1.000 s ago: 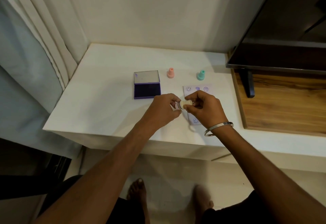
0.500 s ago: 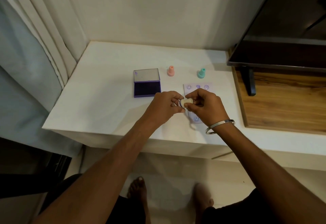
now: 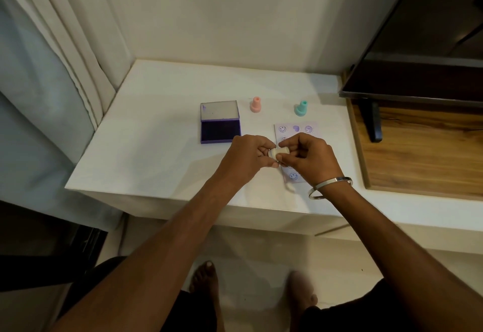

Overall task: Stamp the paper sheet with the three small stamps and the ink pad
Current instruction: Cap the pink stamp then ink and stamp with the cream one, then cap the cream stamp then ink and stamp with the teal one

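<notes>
Head view puts my two arms reaching in from the bottom, and nearest to me both hands meet just above the front part of the table [image 3: 156, 154]. My left hand [image 3: 248, 158] and right hand [image 3: 308, 159] share one cream stamp [image 3: 279, 152], held on its side between them: the left fingertips pinch one end, the right thumb and forefinger pinch the other, and the remaining fingers of both hands curl in. I cannot tell whether I am pulling a cap off, fitting one on, or only turning the stamp over; its face is hidden.

Under my right hand lies the paper [image 3: 296, 133], partly covered. A row of three purple marks shows along its far edge, another peeps out just past my knuckles, and one more sits near the wrist. So I judge the stamping well under way, perhaps close to done, though the covered middle of the sheet keeps me from counting.

Left of the paper, the ink pad [image 3: 220, 129] lies open, lid folded back, dark pad exposed. Beyond it stand the pink stamp [image 3: 255, 104] and the teal stamp [image 3: 300, 108], both upright, apart from each other. What is left seems to hang on this cream one.
</notes>
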